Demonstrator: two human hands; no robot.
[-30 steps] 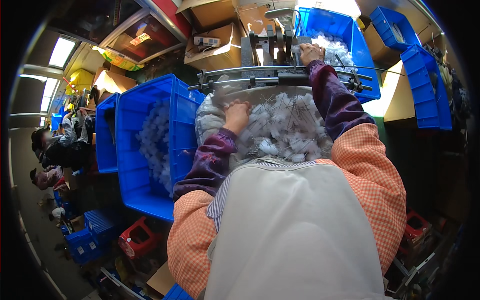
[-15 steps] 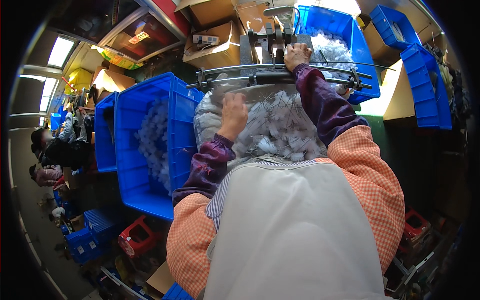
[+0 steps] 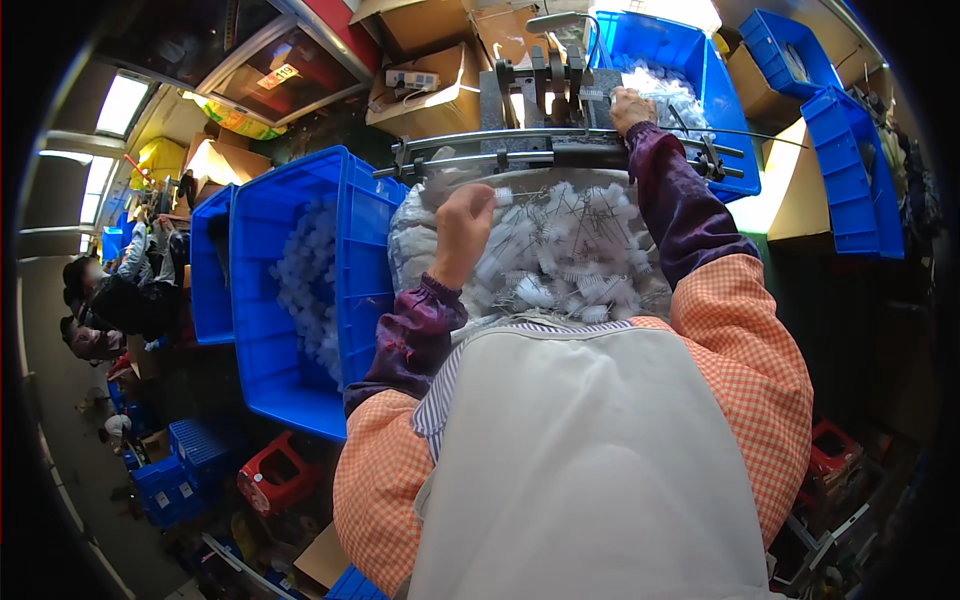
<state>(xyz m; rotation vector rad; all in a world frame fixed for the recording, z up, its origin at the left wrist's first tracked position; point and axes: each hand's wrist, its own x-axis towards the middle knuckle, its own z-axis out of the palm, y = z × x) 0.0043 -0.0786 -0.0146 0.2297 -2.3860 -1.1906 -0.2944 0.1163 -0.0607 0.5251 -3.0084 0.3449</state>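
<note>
My left hand [image 3: 466, 222] is closed over the left side of a pile of small wire brushes [image 3: 575, 240] with white bristles and thin metal stems. A white-bristled wire brush [image 3: 503, 197] sticks out at its fingertips, the stem pointing right. The pile lies in a pale cloth-lined hollow before my apron. My right hand [image 3: 630, 110] is beyond the metal rails, at the right side of a bench machine [image 3: 545, 95]. Its fingers are curled, and what they grip is hidden. Just left of them, a small pale bristled piece [image 3: 592, 94] shows at the machine.
Curved metal rails [image 3: 470, 162] cross between me and the machine. A large blue bin [image 3: 365, 250] with white pieces stands left; another blue bin [image 3: 730, 110] is behind right. Cardboard boxes [image 3: 440, 100] and a lamp [image 3: 555, 20] are at the back. People sit far left.
My right hand has moved right, away from the machine's middle, uncovering the pale bristled piece. My left hand has shifted slightly, and a brush now shows at its fingertips.
</note>
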